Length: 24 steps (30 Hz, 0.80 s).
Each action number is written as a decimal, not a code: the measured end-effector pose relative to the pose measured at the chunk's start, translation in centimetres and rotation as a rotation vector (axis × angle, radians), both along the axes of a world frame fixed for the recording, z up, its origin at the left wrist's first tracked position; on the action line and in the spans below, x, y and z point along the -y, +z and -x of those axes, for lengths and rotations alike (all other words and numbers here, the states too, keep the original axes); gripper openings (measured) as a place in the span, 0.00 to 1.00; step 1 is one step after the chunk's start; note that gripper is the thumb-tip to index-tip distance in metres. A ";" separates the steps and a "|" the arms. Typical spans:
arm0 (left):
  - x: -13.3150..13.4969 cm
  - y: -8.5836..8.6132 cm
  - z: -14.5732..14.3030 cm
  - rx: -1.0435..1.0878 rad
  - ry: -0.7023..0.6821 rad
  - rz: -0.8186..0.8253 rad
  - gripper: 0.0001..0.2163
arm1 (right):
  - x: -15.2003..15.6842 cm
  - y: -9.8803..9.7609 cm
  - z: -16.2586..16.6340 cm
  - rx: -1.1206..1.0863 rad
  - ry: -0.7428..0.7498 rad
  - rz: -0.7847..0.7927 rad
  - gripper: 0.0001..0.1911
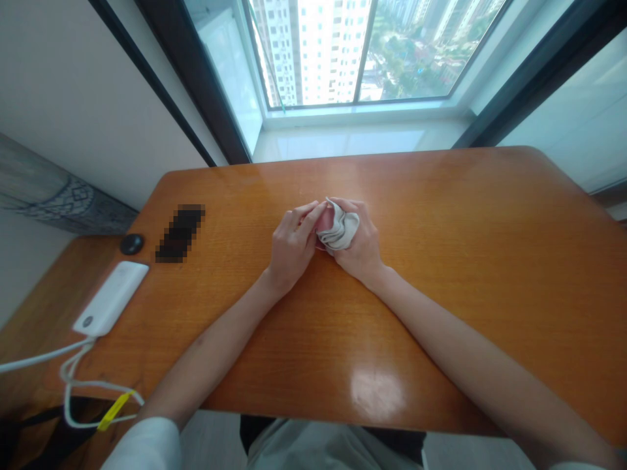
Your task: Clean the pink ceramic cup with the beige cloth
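Head view. Bunched pale cloth [344, 230] between both hands, over the wooden table [470, 261]; cannot tell whether resting on it. Right hand [366, 245] curled around the cloth from its right side. Left hand [290, 250] with fingers bent inward, tips at the cloth's left edge; cannot tell whether pinching or merely touching. Probably cupped on the right to hold the folds together, leaving left fingertips free at the edge.

Cloth appearance: off-white to light grey, soft-looking, gathered in wavy stacked folds toward the right hand. Pinkish patch beside the left fingertips; too small to tell, fabric or skin.

Well left of the left hand: white device [112, 297], white cable [29, 361] with yellow tag [115, 410], round black object [132, 244], pixelated dark item [179, 234]. Likely set aside there for elbow room.
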State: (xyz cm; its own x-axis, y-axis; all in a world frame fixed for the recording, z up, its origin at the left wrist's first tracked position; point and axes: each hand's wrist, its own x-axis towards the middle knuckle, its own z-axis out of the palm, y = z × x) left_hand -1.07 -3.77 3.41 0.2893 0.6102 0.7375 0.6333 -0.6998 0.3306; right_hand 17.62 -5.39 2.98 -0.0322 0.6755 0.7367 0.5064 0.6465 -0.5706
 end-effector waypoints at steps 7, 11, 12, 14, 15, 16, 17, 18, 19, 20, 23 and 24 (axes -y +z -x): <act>-0.7 0.2 0.3 0.257 -0.094 0.210 0.18 | 0.2 0.2 0.6 0.093 -0.033 0.019 0.32; -0.9 0.3 0.2 0.302 -0.105 0.316 0.16 | 0.5 0.3 0.7 0.115 -0.022 0.021 0.34; -0.9 0.3 0.2 0.295 -0.099 0.316 0.16 | 0.5 0.3 0.7 0.114 -0.014 0.020 0.34; -0.9 0.1 0.1 0.244 -0.074 0.284 0.15 | 0.3 0.2 0.5 0.105 0.004 0.013 0.35; -0.9 -0.1 0.1 0.205 -0.055 0.255 0.16 | 0.1 0.1 0.3 0.096 0.004 0.004 0.36; -0.9 -0.3 0.1 0.166 -0.036 0.226 0.17 | -0.1 0.0 0.1 0.084 -0.010 -0.009 0.38; -0.8 -0.6 0.0 0.132 -0.019 0.201 0.18 | -0.4 -0.2 -0.1 0.066 -0.041 -0.027 0.41; -0.8 -0.8 0.0 0.110 -0.007 0.186 0.20 | -0.7 -0.4 -0.4 0.043 -0.087 -0.040 0.45; -0.8 -0.9 0.0 0.100 0.001 0.181 0.22 | -1.0 -0.7 -0.6 0.012 -0.140 -0.047 0.48; -0.7 -1.1 -0.1 0.100 0.003 0.185 0.23 | -1.3 -1.0 -0.8 -0.026 -0.190 -0.046 0.50; -0.7 -1.3 -0.4 0.122 -0.024 0.198 0.26 | -1.8 -1.7 -1.2 -0.146 -0.281 0.015 0.46; -0.6 -1.3 -0.5 0.131 -0.039 0.194 0.27 | -1.9 -1.8 -1.2 -0.180 -0.297 0.042 0.43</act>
State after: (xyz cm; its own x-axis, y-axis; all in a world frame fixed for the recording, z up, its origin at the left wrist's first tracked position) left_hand -0.55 -3.13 2.07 0.2250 0.7348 0.6399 0.5504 -0.6378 0.5388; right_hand 18.83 -3.53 1.13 0.2985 0.6656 0.6840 0.5579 0.4598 -0.6909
